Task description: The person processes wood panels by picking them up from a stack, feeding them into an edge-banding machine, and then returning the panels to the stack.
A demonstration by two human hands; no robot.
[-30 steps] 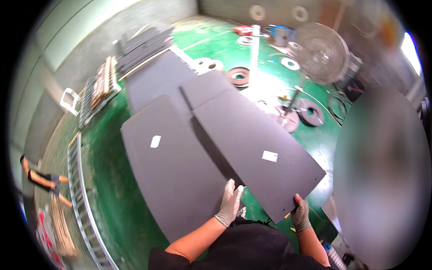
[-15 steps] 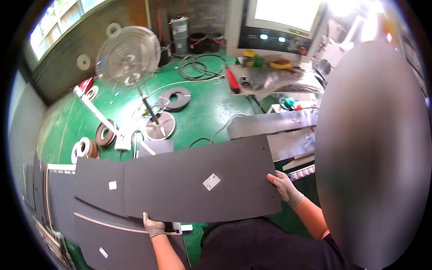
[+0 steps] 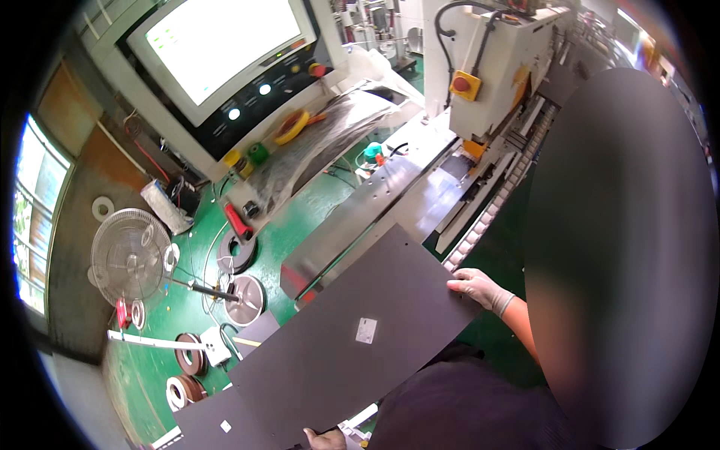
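Observation:
A long dark grey panel [image 3: 315,360] with a white label [image 3: 366,331] lies tilted in front of me, its far corner beside the machine's metal bed. My right hand [image 3: 480,289], in a pale glove, grips its right end, thumb on top and fingers partly hidden. At the lower edge of the view, my left hand [image 3: 326,439] is closed on the panel's near edge; part of it is cut off. Beyond the left end of the held panel lies another dark grey panel [image 3: 201,421] with a small white label.
A machine with a white housing [image 3: 469,112], a red button on a yellow box [image 3: 465,85] and a roller track [image 3: 487,225] stands ahead right. A lit screen [image 3: 217,45] is ahead left. A fan [image 3: 131,255] and edging rolls [image 3: 191,354] stand left. A blurred oval hides the right side.
My view has turned right toward the machine. The panel, still in both hands, has swung so its right end points up along the machine bed. More of the machine shows.

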